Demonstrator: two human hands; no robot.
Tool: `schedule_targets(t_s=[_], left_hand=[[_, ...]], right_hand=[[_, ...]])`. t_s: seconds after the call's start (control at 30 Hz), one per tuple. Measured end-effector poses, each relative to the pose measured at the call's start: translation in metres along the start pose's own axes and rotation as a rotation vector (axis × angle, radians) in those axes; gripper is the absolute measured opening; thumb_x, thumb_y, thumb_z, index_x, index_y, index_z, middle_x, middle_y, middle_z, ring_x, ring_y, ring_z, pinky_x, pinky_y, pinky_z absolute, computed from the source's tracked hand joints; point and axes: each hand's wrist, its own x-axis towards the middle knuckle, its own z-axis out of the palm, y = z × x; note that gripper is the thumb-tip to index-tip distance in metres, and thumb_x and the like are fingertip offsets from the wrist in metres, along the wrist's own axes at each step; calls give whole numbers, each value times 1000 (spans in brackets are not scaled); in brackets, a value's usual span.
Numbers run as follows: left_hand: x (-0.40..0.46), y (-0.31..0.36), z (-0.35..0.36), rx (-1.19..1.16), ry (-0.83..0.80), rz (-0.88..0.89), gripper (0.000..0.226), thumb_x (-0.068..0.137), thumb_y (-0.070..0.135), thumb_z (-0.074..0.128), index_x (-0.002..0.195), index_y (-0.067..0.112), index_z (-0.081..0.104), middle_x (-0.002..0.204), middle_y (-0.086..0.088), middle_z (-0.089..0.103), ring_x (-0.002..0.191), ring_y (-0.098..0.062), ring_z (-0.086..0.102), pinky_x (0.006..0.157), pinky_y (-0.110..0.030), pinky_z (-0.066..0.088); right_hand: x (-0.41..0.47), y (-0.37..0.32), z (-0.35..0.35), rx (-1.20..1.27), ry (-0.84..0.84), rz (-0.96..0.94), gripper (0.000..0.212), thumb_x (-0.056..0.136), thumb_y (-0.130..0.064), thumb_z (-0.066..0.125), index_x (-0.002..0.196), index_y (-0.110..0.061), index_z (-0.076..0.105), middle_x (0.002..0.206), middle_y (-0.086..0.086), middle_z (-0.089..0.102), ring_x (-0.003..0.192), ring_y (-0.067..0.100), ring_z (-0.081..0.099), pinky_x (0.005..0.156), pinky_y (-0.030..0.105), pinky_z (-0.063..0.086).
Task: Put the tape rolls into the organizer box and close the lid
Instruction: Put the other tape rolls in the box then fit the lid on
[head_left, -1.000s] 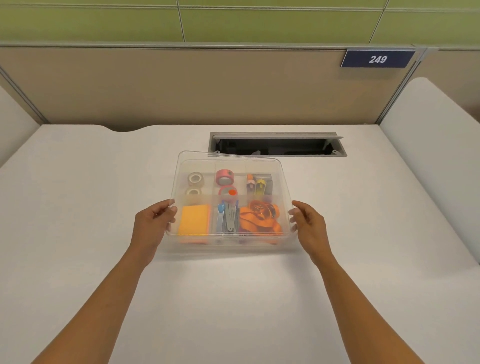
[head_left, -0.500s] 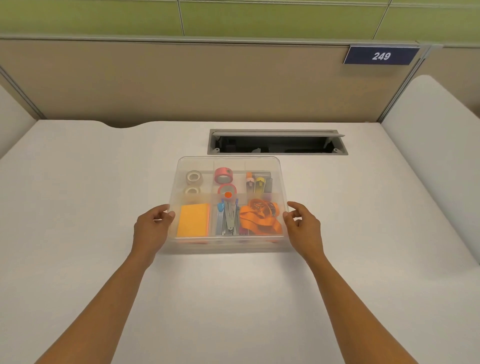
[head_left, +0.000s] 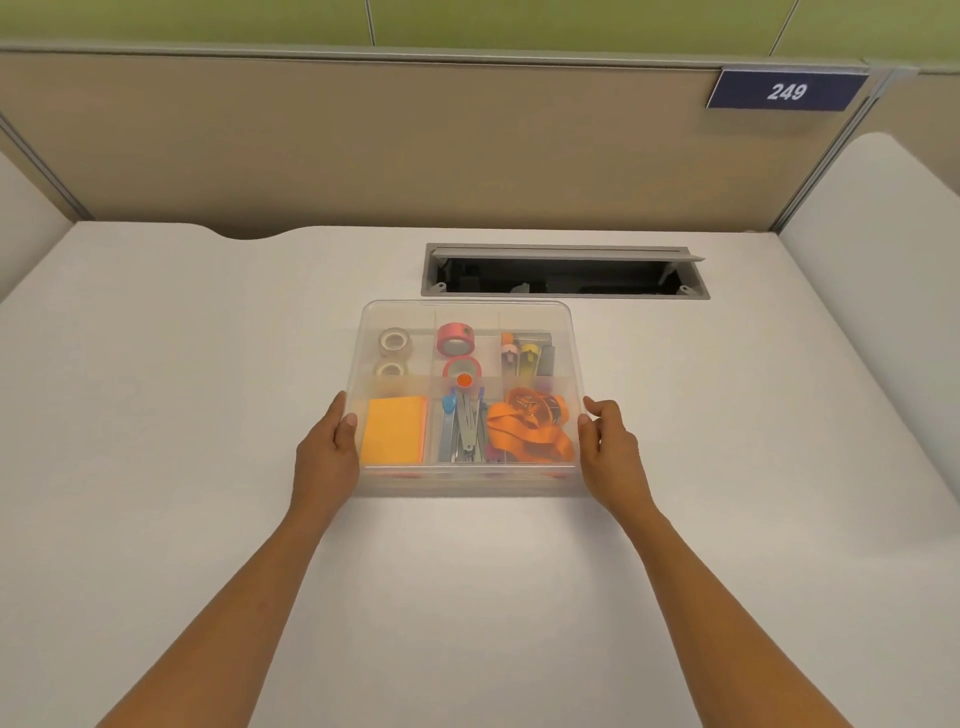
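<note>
A clear plastic organizer box sits on the white desk, its translucent lid lying flat on top. Through the lid I see two clear tape rolls in the back left compartment and two pink tape rolls in the back middle one. My left hand presses against the box's left side, thumb on the lid edge. My right hand holds the right side, fingers at the lid's edge.
The box also holds an orange notepad, scissors and pens, an orange strap and markers. An open cable tray slot lies just behind the box. Partition walls ring the desk.
The lid, raised at the back a second ago, has come down flat onto the box. Both hands have shifted in against the box's sides.
</note>
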Motion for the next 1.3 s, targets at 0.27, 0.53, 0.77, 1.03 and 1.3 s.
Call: schedule_targets(t_s=[0.27,0.53,0.77,1.03,1.3], left_hand=[[13,-2,-11,165,-6,-5,43,96,36,42,137,25,48,95,6,68,99,-27,61,82,-32,42],[35,12,-14,20,4,-110,44,82,28,63,125,21,57,100,4,63,92,-18,60,77,-32,43],[70,42,5,225,-10,174,60,94,43,48,145,15,33,149,-9,37,132,-25,41,104,-37,34],[87,36,20,430,-146,231,68,97,47,35,151,16,9,161,-2,9,147,-17,8,114,-38,19],[92,36,25,515,-114,251,68,94,48,40,150,15,19,159,-5,19,145,-25,21,114,-43,23]], right_hand=[[3,-1,-7,5,-10,30,25,99,-28,40,120,-18,50,60,-5,57,56,10,53,52,26,38],[29,-4,-15,-166,128,-8,23,94,-40,42,103,-27,58,91,-2,63,75,15,58,64,29,39],[71,-28,-1,-212,19,-121,47,97,-47,38,139,-27,39,143,1,47,119,21,52,96,42,46],[76,-15,25,-333,-49,-109,64,95,-58,29,150,-28,13,158,-4,19,141,21,27,107,43,32],[71,-18,27,-459,3,-118,67,95,-59,25,149,-20,19,157,3,23,141,24,28,108,41,30]])
